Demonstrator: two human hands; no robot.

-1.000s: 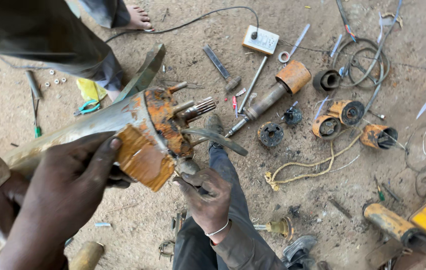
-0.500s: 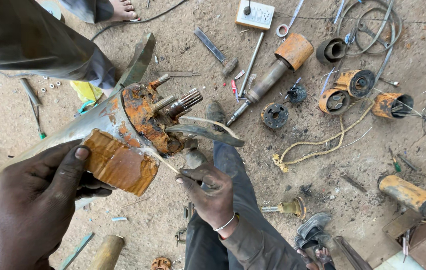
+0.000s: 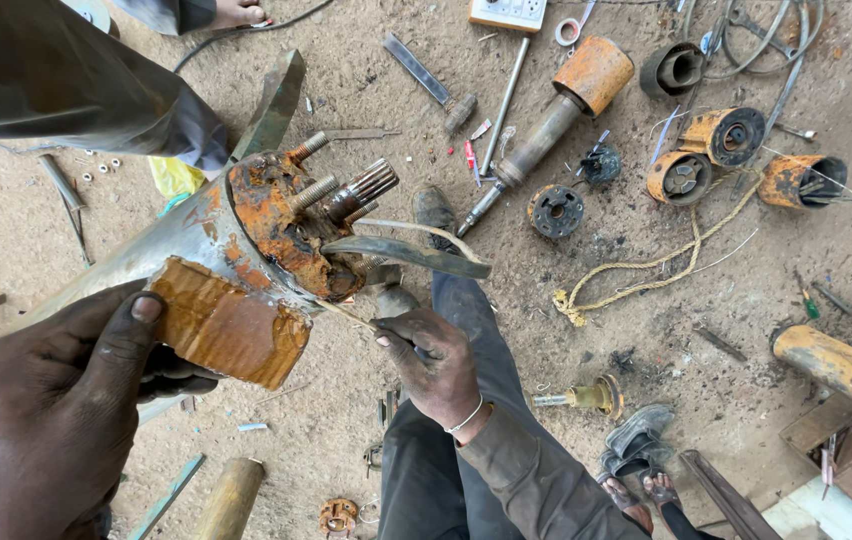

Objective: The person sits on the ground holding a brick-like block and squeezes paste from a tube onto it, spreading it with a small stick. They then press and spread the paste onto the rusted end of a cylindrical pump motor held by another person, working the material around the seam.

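My left hand [image 3: 56, 410] grips a heavy grey metal housing [image 3: 156, 250] from below, with the thumb pressed on its rusty orange block [image 3: 226, 325]. The housing's round end face [image 3: 281, 225] is caked in orange rust and carries threaded studs and a splined shaft [image 3: 361, 188]. My right hand [image 3: 431, 365] is closed around a thin tool [image 3: 351, 317] whose tip touches the lower edge of the rusty face. A curved dark metal strip [image 3: 411, 255] lies across just above that hand.
Another person's grey trouser leg [image 3: 66, 75] and bare foot [image 3: 236, 12] are at the top left. Rusty orange cylinders [image 3: 726, 135], a long shaft [image 3: 556, 110], a yellow rope [image 3: 646, 270] and loose tools litter the dirt floor. Sandalled feet [image 3: 646, 480] stand at the lower right.
The housing has come lower and closer to me, tilting its rusty face up. My left thumb now presses on the orange block. My right hand stays at the lower edge of the face.
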